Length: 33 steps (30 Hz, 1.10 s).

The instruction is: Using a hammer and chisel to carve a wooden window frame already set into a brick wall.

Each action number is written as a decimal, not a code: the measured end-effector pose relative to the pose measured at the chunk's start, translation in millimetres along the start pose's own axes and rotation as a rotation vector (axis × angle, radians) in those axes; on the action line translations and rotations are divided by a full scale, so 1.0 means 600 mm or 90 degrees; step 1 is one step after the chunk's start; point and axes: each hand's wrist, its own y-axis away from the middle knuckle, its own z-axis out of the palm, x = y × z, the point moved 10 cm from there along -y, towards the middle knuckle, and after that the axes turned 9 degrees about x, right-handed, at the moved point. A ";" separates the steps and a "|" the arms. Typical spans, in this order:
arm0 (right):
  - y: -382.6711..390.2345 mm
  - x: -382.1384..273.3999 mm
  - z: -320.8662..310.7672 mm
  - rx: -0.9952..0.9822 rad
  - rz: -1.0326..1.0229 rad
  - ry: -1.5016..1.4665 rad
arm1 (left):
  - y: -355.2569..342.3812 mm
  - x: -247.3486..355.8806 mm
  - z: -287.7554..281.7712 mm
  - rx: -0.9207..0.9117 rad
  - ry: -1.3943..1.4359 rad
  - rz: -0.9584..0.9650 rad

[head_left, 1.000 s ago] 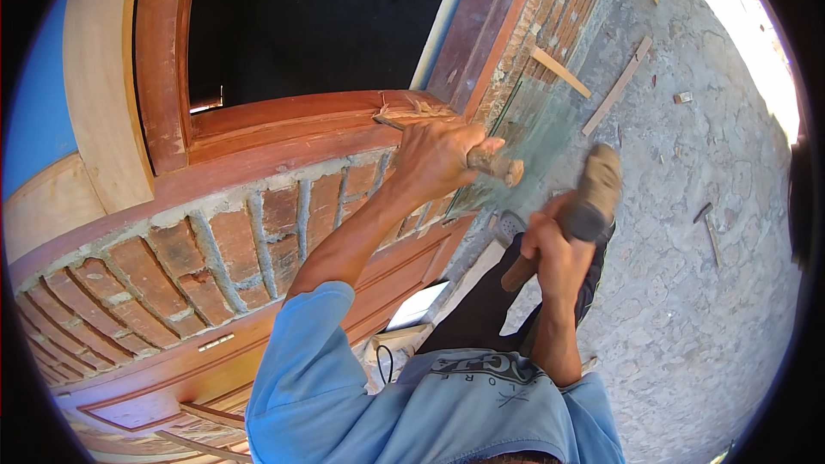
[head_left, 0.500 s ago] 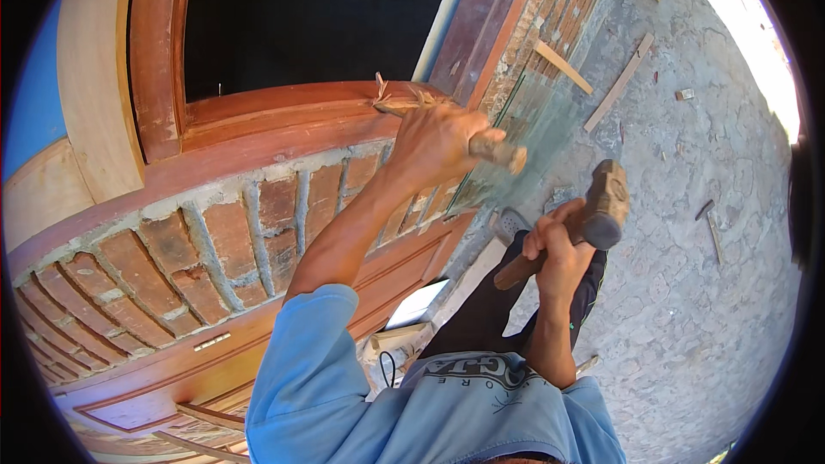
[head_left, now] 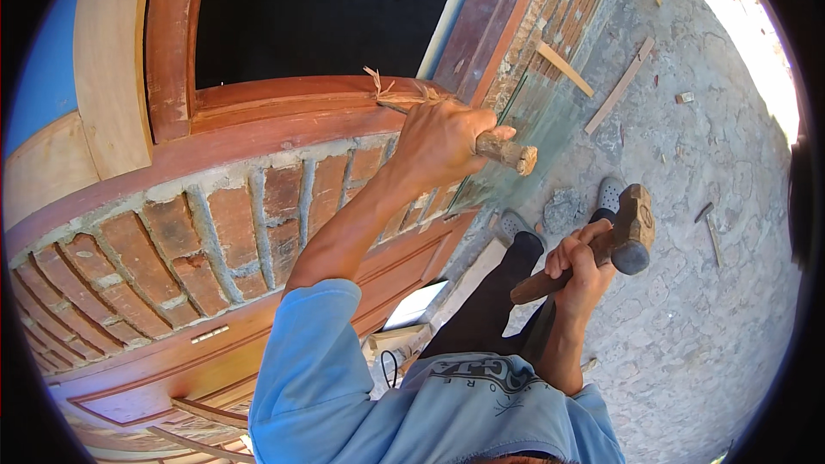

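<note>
My left hand (head_left: 438, 142) is closed around a wood chisel (head_left: 509, 153), its worn wooden handle sticking out past my thumb toward the right. The blade lies along the sill of the reddish-brown wooden window frame (head_left: 284, 112), mostly hidden by my fingers. Curled wood shavings (head_left: 378, 83) stand up at the cut beside it. My right hand (head_left: 582, 265) grips a hammer (head_left: 634, 228) by its short wooden handle. The heavy, rust-stained head is raised to the right of the chisel and below it, apart from the handle's end.
Brickwork (head_left: 241, 228) runs under the frame, above a wooden panel (head_left: 258, 352). Clear glass sheets (head_left: 534, 133) lean against the wall close to my left hand. On the rough concrete floor (head_left: 687, 318) lie wood strips (head_left: 620, 86) and another hammer (head_left: 709, 228). My feet wear grey clogs (head_left: 610, 193).
The hammer in my right hand has moved right and down, farther from the chisel. My left hand keeps the chisel on the frame. The view has shifted slightly.
</note>
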 end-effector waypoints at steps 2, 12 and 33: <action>-0.009 -0.016 -0.001 0.009 -0.021 0.003 | -0.002 -0.003 -0.003 0.020 0.001 -0.020; -0.042 -0.110 0.036 -0.005 -0.143 -0.127 | -0.012 -0.016 -0.024 0.067 0.011 -0.080; -0.033 0.074 0.126 -0.166 -0.075 0.296 | 0.011 -0.018 -0.035 0.112 0.044 0.046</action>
